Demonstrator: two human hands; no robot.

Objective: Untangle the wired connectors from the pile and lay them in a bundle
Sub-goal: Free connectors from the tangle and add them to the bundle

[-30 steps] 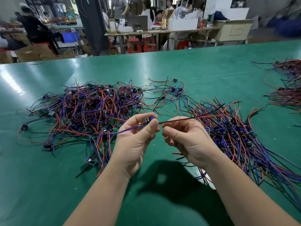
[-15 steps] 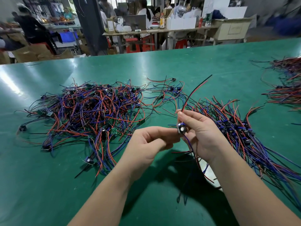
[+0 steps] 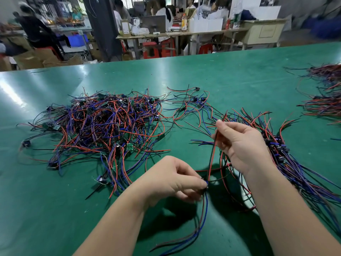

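Red-and-black wires [image 3: 212, 156] taut between both hands, blue tails dangling

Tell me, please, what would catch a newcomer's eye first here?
The big tangled pile of red, blue and black wires on the green table, left of centre. Nearer the camera, the left hand and right hand stretch one wired connector between them, beside the combed-out bundle at right.

A green table [image 3: 230, 74] fills the view — beyond it, red stools [image 3: 156, 49], a dark pillar [image 3: 102, 26], cardboard boxes [image 3: 42, 59] and seated workers [image 3: 164, 12].
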